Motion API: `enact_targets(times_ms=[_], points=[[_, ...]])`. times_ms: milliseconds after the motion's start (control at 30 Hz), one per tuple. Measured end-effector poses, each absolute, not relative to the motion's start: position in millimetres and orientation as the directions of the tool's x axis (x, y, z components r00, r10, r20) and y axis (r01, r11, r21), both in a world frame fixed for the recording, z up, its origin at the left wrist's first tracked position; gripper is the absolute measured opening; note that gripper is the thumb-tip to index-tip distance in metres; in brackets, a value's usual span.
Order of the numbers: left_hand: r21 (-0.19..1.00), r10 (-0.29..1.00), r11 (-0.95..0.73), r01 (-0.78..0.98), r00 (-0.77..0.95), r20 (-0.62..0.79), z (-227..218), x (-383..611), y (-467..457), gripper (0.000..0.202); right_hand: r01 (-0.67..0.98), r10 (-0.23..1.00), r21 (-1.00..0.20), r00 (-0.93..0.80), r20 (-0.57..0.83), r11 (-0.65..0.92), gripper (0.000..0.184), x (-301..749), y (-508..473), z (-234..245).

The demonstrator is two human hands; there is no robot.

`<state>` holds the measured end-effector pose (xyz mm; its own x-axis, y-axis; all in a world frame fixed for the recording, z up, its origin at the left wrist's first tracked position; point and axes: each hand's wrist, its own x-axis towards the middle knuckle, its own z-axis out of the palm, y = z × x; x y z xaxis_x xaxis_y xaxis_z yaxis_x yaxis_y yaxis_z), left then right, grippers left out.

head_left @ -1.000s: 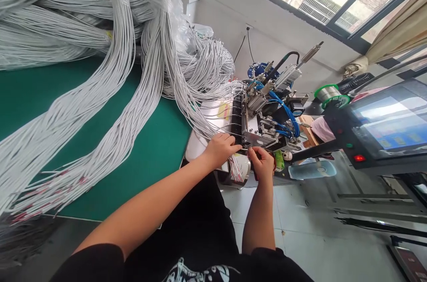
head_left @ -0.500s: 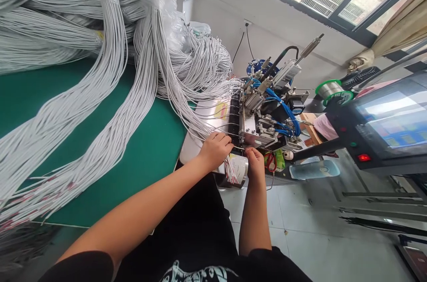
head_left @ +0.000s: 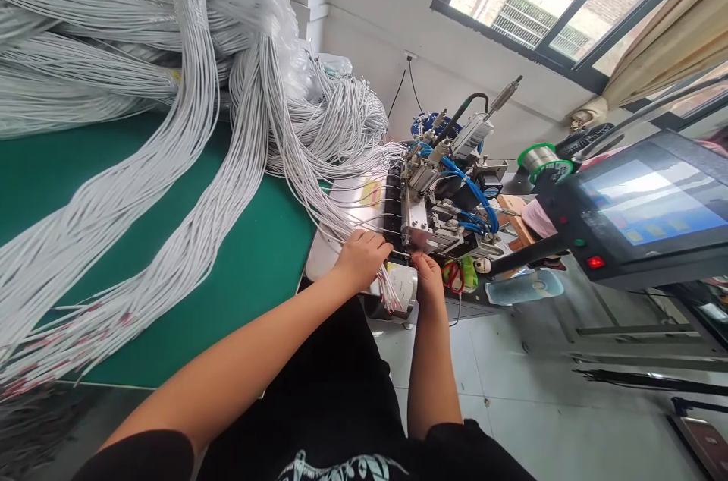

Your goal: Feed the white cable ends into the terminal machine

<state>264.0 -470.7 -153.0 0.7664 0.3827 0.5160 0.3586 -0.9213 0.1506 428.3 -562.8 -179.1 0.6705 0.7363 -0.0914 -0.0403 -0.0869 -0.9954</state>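
My left hand [head_left: 362,261] is closed over a bundle of thin white wires [head_left: 330,217] at the front of a white machine cover. Below its fingers the bundle's loose ends, with reddish tips [head_left: 389,290], hang over a rounded metal part [head_left: 405,285]. My right hand [head_left: 428,278] pinches at the near end of the black wire track [head_left: 392,208], beside the metal head of the machine [head_left: 418,217]. A short white wire seems to run between the two hands; its end is hidden by my right fingertips. Several single wires lie across the track farther back.
Long white wire bundles [head_left: 227,185] cover much of the green table [head_left: 267,238]. To the right are a screen panel [head_left: 654,200] on an arm, a solder spool [head_left: 539,162], red-handled scissors [head_left: 453,278] and a clear blue tray [head_left: 526,287].
The view has turned slightly, so the machine, screen and window appear farther left. Both hands keep nearly the same place at the machine, fingers still closed.
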Motion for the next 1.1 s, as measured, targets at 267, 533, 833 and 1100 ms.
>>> enact_targets(times_ms=[267,533,833,1100], points=[[0.171,0.387,-0.922,0.348,0.79,0.475,-152,261,-471,0.028,-0.008,0.669,-0.997,0.741,-0.057,-0.076,0.038,425,-589,-178],[0.134,0.358,-0.927,0.349,0.727,0.586,-158,262,-469,0.04,0.402,0.614,-0.903,0.754,0.233,-0.151,0.034,414,-613,-149],[0.142,0.337,-0.937,0.32,0.714,0.613,-157,259,-468,0.036,0.802,0.855,-0.597,0.301,0.423,0.013,0.016,373,-591,-117],[0.173,0.363,-0.93,0.324,0.745,0.559,-158,259,-467,0.041,0.823,0.841,-0.568,0.299,0.451,0.012,0.017,365,-574,-127]])
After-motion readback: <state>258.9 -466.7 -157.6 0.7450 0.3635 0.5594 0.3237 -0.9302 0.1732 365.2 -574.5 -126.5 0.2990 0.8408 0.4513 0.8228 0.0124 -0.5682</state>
